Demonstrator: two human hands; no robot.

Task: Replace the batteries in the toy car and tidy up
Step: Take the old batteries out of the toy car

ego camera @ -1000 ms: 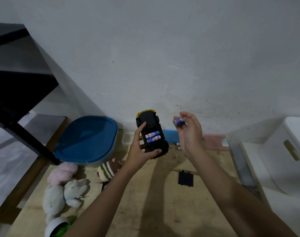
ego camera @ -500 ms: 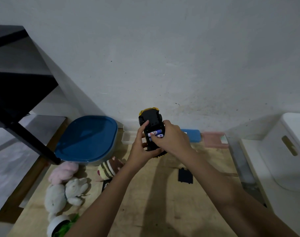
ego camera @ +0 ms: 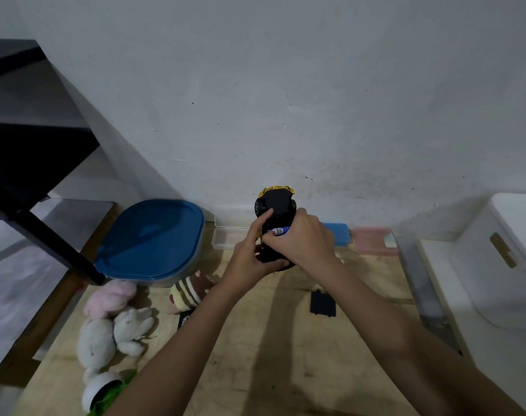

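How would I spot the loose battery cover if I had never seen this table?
Start at the wooden table against the white wall. Look just right of the person's right forearm, toward the white bin. The battery cover is the small flat black rectangle lying alone on bare wood, unlike the soft toys on the left.

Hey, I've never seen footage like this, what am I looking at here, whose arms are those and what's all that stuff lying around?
There is no machine here. A camera on a person's head looks forward and down at their own bare arms. The left hand holds a toy car upside down, its battery bay open with a battery showing. The right hand presses at that bay. On the wooden table lie a black battery cover, some plush toys and a blue-lidded container.
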